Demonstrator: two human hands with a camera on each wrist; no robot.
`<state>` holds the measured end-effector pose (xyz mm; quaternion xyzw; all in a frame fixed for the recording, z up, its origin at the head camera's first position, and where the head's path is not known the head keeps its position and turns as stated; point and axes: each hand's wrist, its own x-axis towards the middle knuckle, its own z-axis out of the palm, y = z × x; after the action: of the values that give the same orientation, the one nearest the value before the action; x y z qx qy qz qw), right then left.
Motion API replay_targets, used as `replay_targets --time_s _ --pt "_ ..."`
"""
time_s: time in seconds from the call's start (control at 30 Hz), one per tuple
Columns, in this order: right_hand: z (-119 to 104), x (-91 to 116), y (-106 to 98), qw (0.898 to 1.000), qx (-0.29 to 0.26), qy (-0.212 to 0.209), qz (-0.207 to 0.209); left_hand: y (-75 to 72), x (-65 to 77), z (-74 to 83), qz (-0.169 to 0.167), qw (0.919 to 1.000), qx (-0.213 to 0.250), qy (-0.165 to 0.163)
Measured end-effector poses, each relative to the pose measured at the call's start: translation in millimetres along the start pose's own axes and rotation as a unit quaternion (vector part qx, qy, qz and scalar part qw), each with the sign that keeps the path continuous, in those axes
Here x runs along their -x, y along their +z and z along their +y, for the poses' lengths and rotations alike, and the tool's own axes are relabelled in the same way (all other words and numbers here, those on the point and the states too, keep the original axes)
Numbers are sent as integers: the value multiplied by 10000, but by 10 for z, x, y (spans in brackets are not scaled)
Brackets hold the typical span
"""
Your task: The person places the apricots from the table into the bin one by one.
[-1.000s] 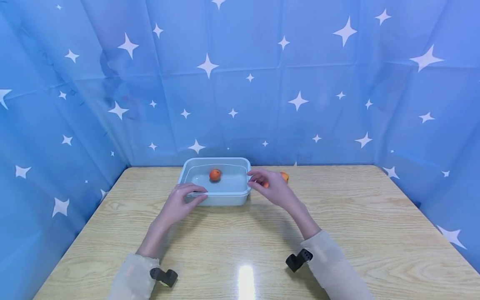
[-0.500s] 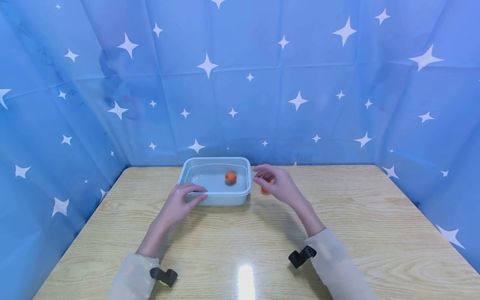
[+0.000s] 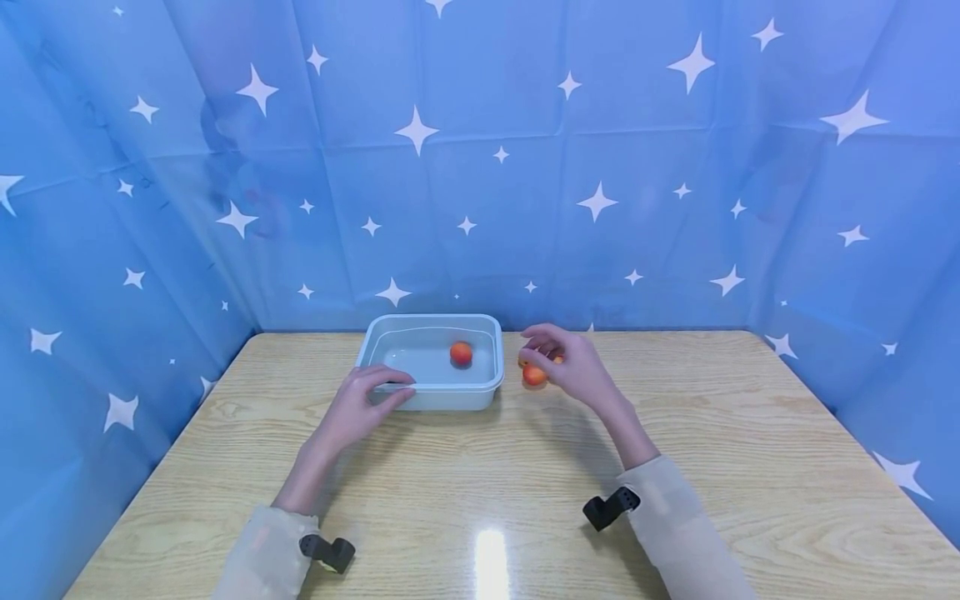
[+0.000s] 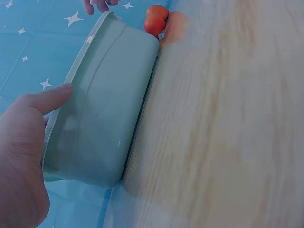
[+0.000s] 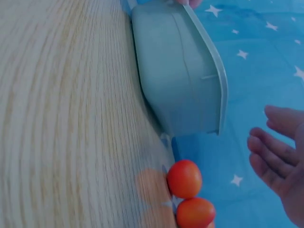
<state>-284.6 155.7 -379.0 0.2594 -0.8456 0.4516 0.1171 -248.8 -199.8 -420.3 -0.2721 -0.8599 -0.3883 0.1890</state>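
Note:
A pale blue-green plastic box (image 3: 459, 400) stands at the back of the table, with one small orange-red round fruit (image 3: 461, 354) inside, toward its right end. My left hand (image 3: 362, 406) pinches the front rim near the left corner; in the left wrist view the thumb (image 4: 54, 98) lies on the outer side of that rim. To the right of the box, my right hand (image 3: 567, 363) hovers over several more orange-red fruits (image 3: 534, 375), partly hiding them. The right wrist view shows two of these fruits (image 5: 184, 179) side by side, apart from the loosely bent, bare fingers (image 5: 270, 152).
The wooden table (image 3: 450, 492) reaches back to a blue curtain (image 3: 480, 183) with white stars, which hangs along its rear edge and at both sides. Small black cameras (image 3: 611, 508) are strapped at both sleeves.
The fruit in the box has rolled to the right. My right hand has drawn away from the right rim, over the fruits beside the box. The left hand keeps its place.

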Motion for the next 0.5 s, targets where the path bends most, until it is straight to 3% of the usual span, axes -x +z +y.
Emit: replay_targets --time_s 0.5 --pt "146 42 -121 9993 84 359 70 10 -7 3 125 9995 -29 303"
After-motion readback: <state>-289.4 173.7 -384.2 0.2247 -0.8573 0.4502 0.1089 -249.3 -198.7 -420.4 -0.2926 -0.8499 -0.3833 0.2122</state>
